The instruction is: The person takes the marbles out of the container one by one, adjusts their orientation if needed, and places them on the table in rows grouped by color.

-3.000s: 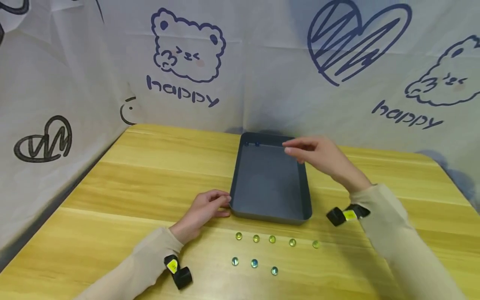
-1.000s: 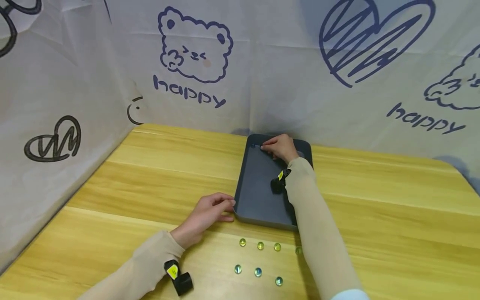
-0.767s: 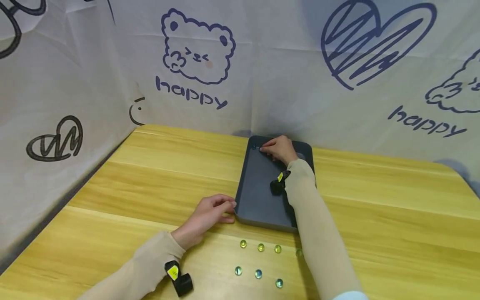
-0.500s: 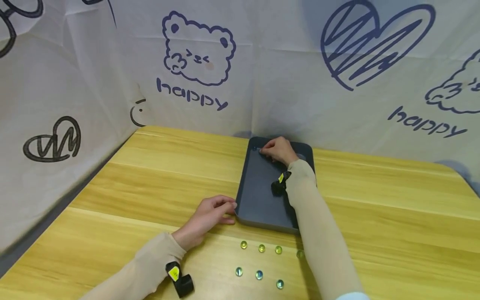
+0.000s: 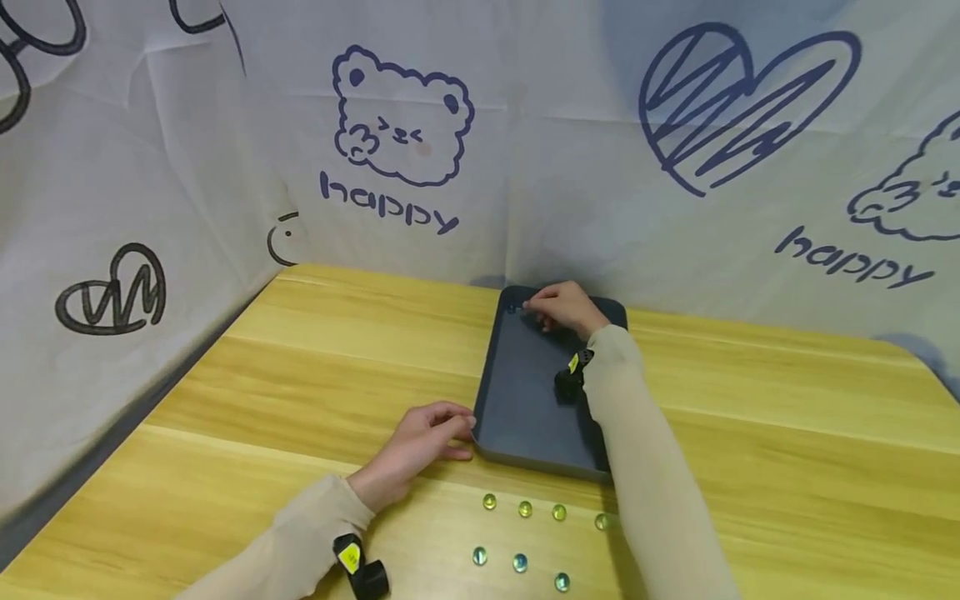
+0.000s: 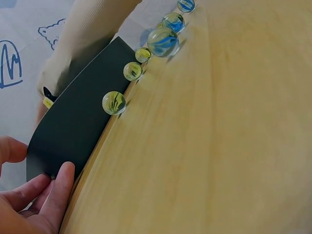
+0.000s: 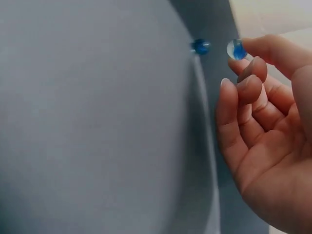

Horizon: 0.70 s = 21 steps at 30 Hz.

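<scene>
In the head view, my right hand point(image 5: 564, 308) is over the far left corner of the dark grey tray point(image 5: 525, 400). The right wrist view shows its thumb and a finger pinching a clear marble with blue swirls point(image 7: 237, 49), while the other fingers curl loosely. A second blue marble point(image 7: 201, 47) lies close by, at the foot of the tray wall. At the near left corner, my left hand point(image 5: 420, 442) touches the tray from outside. In the left wrist view its fingertips point(image 6: 65, 170) rest against the dark outer wall.
On the wooden table in front of the tray lie a row of yellow-green marbles point(image 5: 525, 508) and a row of blue ones point(image 5: 520, 563). My right sleeve point(image 5: 660, 467) passes over the tray's right side. A white cloth point(image 5: 570, 192) with drawings hangs behind.
Over three seconds my right hand moves from above the tray's right side to its far left corner and pinches a marble. My left hand keeps its place. The head view tilts slightly up.
</scene>
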Each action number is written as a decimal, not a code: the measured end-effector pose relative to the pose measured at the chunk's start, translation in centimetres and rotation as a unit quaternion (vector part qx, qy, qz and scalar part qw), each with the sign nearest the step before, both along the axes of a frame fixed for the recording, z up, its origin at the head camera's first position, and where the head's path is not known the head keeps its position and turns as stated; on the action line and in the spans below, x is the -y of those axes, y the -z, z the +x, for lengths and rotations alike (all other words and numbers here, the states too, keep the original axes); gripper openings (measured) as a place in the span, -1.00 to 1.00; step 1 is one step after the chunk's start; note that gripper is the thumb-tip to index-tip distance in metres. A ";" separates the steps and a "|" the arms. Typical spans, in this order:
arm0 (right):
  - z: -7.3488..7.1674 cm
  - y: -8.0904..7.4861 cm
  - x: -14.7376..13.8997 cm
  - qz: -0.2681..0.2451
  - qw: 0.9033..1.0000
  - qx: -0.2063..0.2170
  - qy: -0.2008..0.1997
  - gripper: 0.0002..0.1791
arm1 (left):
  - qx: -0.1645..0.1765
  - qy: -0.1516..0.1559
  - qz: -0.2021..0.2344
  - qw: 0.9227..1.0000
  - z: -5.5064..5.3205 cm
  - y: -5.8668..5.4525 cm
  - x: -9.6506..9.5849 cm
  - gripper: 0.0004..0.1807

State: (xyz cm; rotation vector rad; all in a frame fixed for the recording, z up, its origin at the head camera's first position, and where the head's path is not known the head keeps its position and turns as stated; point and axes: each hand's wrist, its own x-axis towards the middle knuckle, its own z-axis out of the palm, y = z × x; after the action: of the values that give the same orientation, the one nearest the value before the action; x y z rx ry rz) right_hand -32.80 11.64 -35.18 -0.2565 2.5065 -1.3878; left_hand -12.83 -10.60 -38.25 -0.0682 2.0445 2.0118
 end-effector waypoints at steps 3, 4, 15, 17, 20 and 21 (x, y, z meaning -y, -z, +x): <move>0.1 -0.8 -0.3 -0.037 0.999 0.022 0.010 -0.68 | -0.002 0.000 0.000 1.000 0.0 0.1 -0.1 -0.67; 0.1 -1.2 -0.4 -0.050 0.998 0.028 0.012 -0.66 | -0.002 0.000 -0.001 1.000 0.0 0.1 -0.1 -0.67; 1.5 -5.2 -2.3 -0.139 0.990 0.004 -0.021 -0.62 | -0.015 0.006 0.006 1.000 -0.2 0.3 0.0 -0.68; 2.0 -5.8 -2.7 -0.153 0.988 -0.004 -0.035 -0.68 | -0.016 0.005 0.006 1.000 -0.2 0.3 0.0 -0.68; 3.1 -6.6 -3.4 -0.184 0.982 -0.016 -0.050 -0.82 | -0.017 0.007 0.005 1.000 -0.2 0.4 0.0 -0.68; 3.5 -6.9 -3.6 -0.191 0.980 -0.022 -0.053 -0.86 | -0.017 0.009 0.005 1.000 -0.2 0.4 -0.1 -0.68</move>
State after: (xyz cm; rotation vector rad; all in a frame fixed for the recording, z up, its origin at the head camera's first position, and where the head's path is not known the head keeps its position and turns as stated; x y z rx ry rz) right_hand -29.32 15.27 -28.32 -0.4926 2.2027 -1.8259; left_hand -13.05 -10.54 -38.61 -0.0142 2.0468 2.0262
